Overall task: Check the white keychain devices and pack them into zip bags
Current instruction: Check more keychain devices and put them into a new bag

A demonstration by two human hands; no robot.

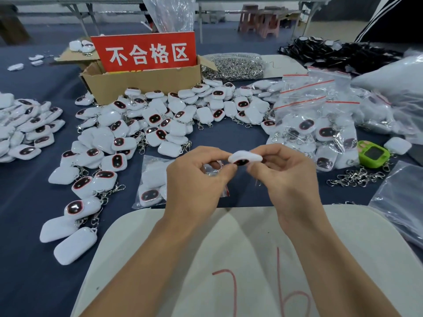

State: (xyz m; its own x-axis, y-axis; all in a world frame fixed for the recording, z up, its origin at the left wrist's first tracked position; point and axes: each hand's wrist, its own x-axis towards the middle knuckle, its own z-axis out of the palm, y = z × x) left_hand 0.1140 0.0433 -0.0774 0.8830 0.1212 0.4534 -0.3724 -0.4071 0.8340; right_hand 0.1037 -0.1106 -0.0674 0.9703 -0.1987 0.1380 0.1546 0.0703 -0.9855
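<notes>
Right now both grips are up off the desk [240,136], sharing one white keychain device [245,156]. L grip [196,177] pinches its L end w/ thumb and forefinger, and R grip [286,171] pinches the R end, other fingers loosely curled. The device sits edge-on btw the two grips, dark red-rimmed face turned down toward the person. Something shiny shows under L grip's fingers, maybe a metal clip, but I can't tell for sure. Just L of L grip, flat on the desk, lies a packed zip bag [152,179] w/ devices inside. A red zip strip pokes out below that grip. Beyond both grips a big loose pile of devices [160,120] curves round, many w/ clips attached, and runs up to a cardboard box [142,83] carrying a red sign [146,52] w/ white characters. Beyond and R of R grip is a stack of filled zip bags [320,124] w/ red strips. Further R of R grip are a green device [373,156] and a small heap of loose clips [357,178]. Beside the box, on R grip's side, is a mound of silver chain [233,67]. Nearest the person, below both grips, a white sheet [251,248] w/ red pen marks lies under the forearms.
</notes>
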